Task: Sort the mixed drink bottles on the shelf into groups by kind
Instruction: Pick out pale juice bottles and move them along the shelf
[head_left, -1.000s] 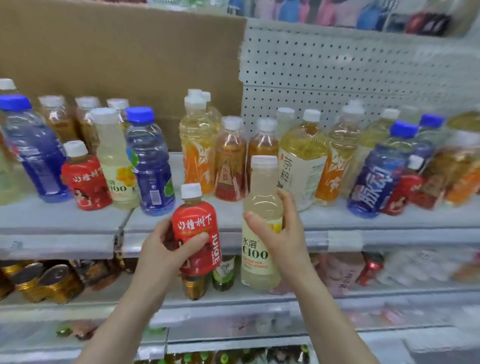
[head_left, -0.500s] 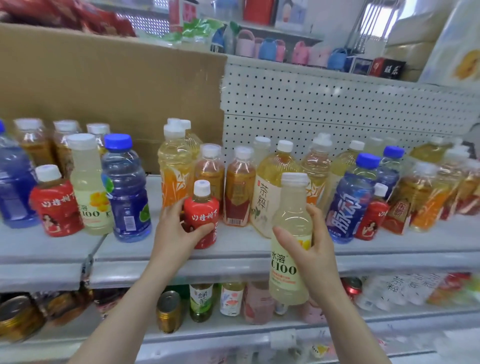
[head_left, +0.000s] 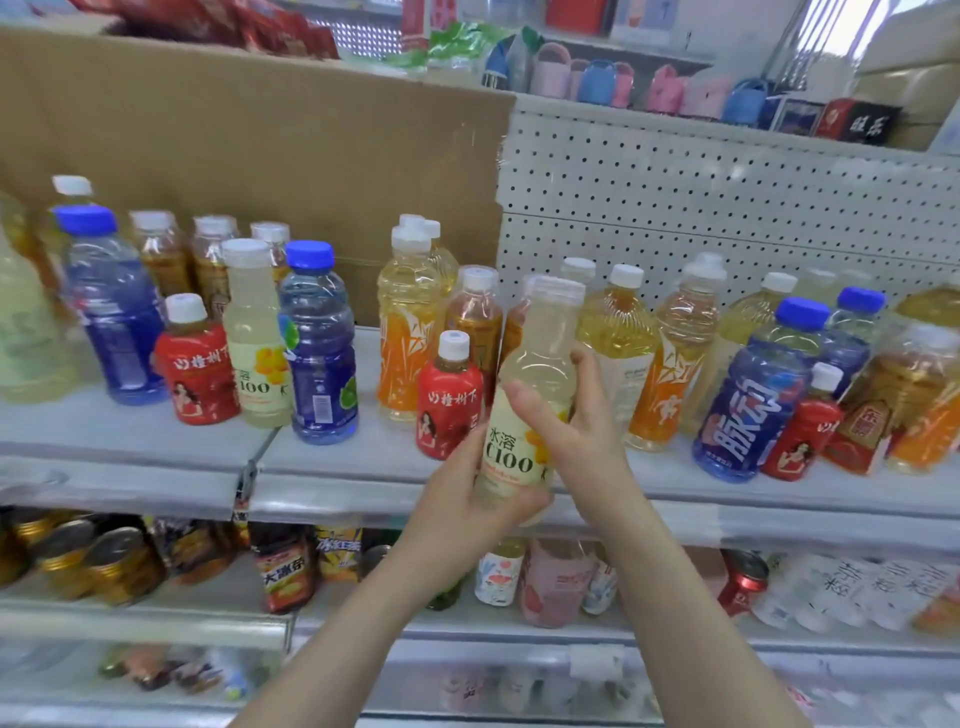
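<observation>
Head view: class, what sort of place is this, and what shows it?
Probably a small shop: tiered metal shelves stocked with labelled drink bottles, a white pegboard back panel, and tins underneath.

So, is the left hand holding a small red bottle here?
No: the left hand grips the pale C100 bottle low down, and the nearest small red bottle stands on the shelf.

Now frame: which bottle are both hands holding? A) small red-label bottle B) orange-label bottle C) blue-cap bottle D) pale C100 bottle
D: the left hand cups the base of the pale C100 bottle and the right hand wraps its middle; the small red-label bottle stands on the shelf beside it.
</observation>
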